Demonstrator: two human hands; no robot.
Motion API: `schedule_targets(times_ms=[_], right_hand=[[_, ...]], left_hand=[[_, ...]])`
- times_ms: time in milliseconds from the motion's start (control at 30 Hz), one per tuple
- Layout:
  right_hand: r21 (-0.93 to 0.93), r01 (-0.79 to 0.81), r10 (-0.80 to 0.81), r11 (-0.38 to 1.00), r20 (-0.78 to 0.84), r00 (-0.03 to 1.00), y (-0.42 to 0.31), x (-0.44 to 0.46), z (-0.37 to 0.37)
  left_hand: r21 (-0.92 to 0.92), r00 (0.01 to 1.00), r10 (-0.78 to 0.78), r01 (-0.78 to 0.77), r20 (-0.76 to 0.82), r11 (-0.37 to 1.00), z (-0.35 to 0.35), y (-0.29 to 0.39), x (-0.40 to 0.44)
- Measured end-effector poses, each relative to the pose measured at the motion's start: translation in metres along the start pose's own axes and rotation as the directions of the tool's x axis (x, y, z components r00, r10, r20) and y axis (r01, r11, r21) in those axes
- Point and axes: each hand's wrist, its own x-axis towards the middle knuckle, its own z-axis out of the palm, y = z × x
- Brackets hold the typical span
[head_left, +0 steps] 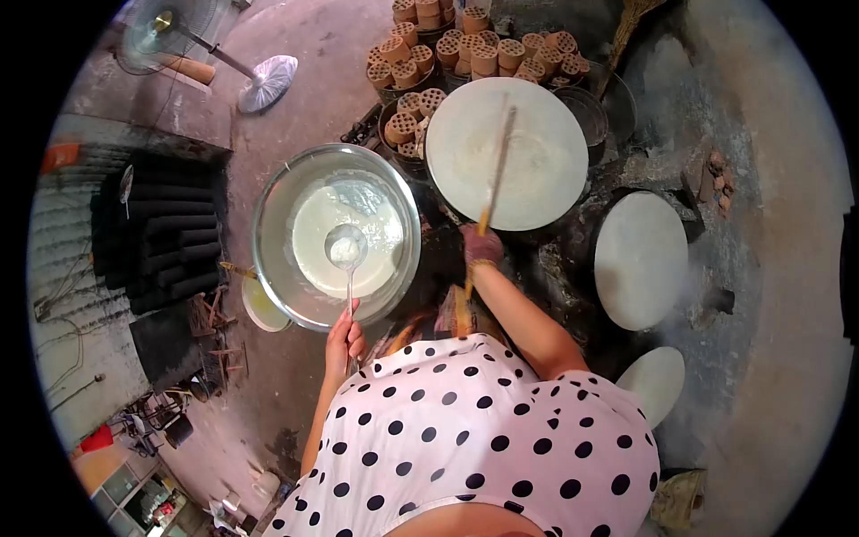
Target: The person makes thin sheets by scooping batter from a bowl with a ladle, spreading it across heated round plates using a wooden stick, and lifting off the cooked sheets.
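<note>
My left hand (pixel 344 340) is closed around the handle of a metal ladle (pixel 345 245). The ladle's bowl holds some pale batter and sits over the batter (pixel 389 228) in a wide steel basin (pixel 271 192). My right hand (pixel 481 243), with something reddish covering it, grips a long thin stick (pixel 504 157) that has yellow parts near the grip. That stick reaches forward across a large round pale griddle (pixel 546 116); whether it touches the surface I cannot tell.
Two more round pale griddles (pixel 641 259) (pixel 656 385) stand at the right. Several perforated clay-coloured briquettes (pixel 483 61) fill containers at the back. Left are a small bowl (pixel 259 309), stacked black cylinders (pixel 170 228) and a standing fan (pixel 165 27). A broom (pixel 626 36) leans at the back right.
</note>
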Motion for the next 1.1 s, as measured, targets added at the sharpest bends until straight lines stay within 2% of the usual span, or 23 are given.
schedule_targets(times_ms=[33,100,167,233,300,333,433,533,600,633,667,700,733,767,800,833,867,900,933,967,1000,1033,1100], right_hand=[[-0.019,-0.059,0.059,0.998,0.018,0.998,-0.027,-0.012,0.01],[0.24,-0.143,0.086,0.96,0.233,0.969,-0.033,0.027,0.083],[-0.01,0.155,-0.147,0.988,0.25,0.957,-0.095,0.036,0.097],[0.098,0.149,-0.177,0.984,0.478,0.86,-0.153,0.026,0.087],[0.348,0.108,-0.305,0.931,0.583,0.753,-0.179,0.003,0.074],[0.456,0.024,-0.333,0.89,0.613,0.716,-0.181,-0.009,0.063],[0.529,0.108,-0.453,0.842,0.582,0.676,-0.143,-0.041,0.016],[0.305,0.422,-0.508,0.854,0.312,0.803,-0.031,-0.044,-0.012],[0.315,0.287,-0.365,0.905,0.225,0.903,0.042,-0.083,-0.054],[0.421,0.108,-0.207,0.901,0.197,0.958,0.081,-0.114,-0.077],[0.446,0.078,-0.142,0.892,0.111,0.984,0.12,-0.143,-0.092],[-0.106,0.265,-0.272,0.958,-0.054,0.961,0.168,-0.166,-0.106],[-0.643,0.25,-0.406,0.724,-0.104,0.908,0.215,-0.186,-0.116],[-0.252,0.177,-0.238,0.951,-0.236,0.942,0.26,-0.198,-0.121],[0.133,-0.008,0.056,0.991,-0.36,0.931,0.284,-0.223,-0.127],[0.517,-0.128,0.352,0.846,-0.363,0.863,0.299,-0.251,-0.131],[0.551,-0.127,0.39,0.825,-0.391,0.834,0.308,-0.276,-0.138],[0.699,-0.101,0.501,0.708,-0.396,0.769,0.317,-0.298,-0.149],[0.82,-0.06,0.608,0.569,-0.37,0.703,0.326,-0.32,-0.147],[0.845,-0.046,0.646,0.533,-0.372,0.667,0.34,-0.337,-0.14],[0.794,-0.193,0.708,0.577,-0.367,0.604,0.356,-0.351,-0.126],[0.728,-0.347,0.761,0.591,-0.36,0.541,0.373,-0.363,-0.11],[0.334,-0.511,0.584,0.792,-0.657,0.476,0.45,-0.354,-0.022]], left_hand=[[-0.021,1.0,0.009,-0.01,-0.015,1.0,-0.003,-0.002,-0.001],[-0.043,1.0,0.016,-0.017,-0.007,0.999,-0.011,-0.005,0.0],[-0.05,1.0,0.018,-0.017,0.017,0.999,-0.013,-0.001,-0.002],[-0.003,0.999,0.021,-0.021,0.026,1.0,-0.015,0.004,-0.004],[-0.002,0.998,0.0,0.0,0.065,1.0,-0.015,0.008,-0.006],[-0.001,0.997,-0.02,0.02,0.078,1.0,-0.017,0.008,-0.004],[0.075,0.982,-0.095,0.083,0.163,0.994,-0.022,0.009,0.011],[0.233,0.957,-0.181,0.128,0.226,0.964,-0.009,0.009,0.021],[0.393,0.913,-0.257,0.119,0.318,0.912,-0.007,0.001,0.038],[0.502,0.889,-0.306,0.104,0.34,0.858,-0.003,-0.004,0.044],[0.549,0.853,-0.366,0.116,0.372,0.828,0.004,-0.003,0.044],[0.598,0.811,-0.423,0.116,0.404,0.793,0.017,-0.006,0.042],[0.63,0.752,-0.484,0.119,0.448,0.768,0.022,-0.015,0.049],[0.662,0.738,-0.535,0.161,0.412,0.732,0.028,-0.021,0.051],[0.703,0.69,-0.598,0.18,0.408,0.688,0.036,-0.027,0.053],[0.741,0.641,-0.657,0.199,0.396,0.641,0.047,-0.03,0.053],[0.762,0.543,-0.727,0.224,0.42,0.608,0.06,-0.034,0.053],[0.796,0.506,-0.759,0.209,0.41,0.569,0.075,-0.045,0.055],[0.746,0.372,-0.859,0.443,0.352,0.498,0.084,-0.052,0.059],[0.668,0.22,-0.928,0.645,0.302,0.371,0.098,-0.067,0.057],[0.548,0.097,-0.963,0.806,0.252,0.225,0.116,-0.077,0.042],[0.5,0.053,-0.96,0.845,0.275,0.191,0.126,-0.09,0.027],[0.624,0.033,-0.909,0.716,0.416,0.312,0.129,-0.107,0.012]])
